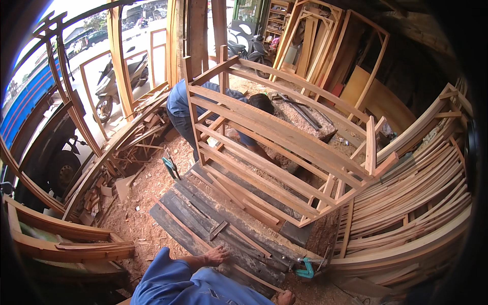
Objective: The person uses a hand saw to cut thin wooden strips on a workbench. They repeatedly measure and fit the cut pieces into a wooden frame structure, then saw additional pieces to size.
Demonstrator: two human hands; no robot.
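A long thin wooden strip (258,277) lies slantwise along the near side of the dark workbench (170,219). My left hand (216,255) rests palm down over this strip, its fingers stretched out. At the strip's near right end, my right hand (286,298) is closed around it, partly cut off by the lower edge. Just beyond my left hand lies a small dark angled piece (218,230), perhaps a square. A green clamp (305,269) grips the bench's right end; another clamp (171,168) stands at its far left corner.
A large slatted wooden frame (284,140) stands across the bench's far side. Behind it, a person in blue (178,101) bends down. Curved wooden lengths (406,218) are stacked at the right. Shavings and offcuts (137,213) cover the floor at left, near curved frame pieces (71,251).
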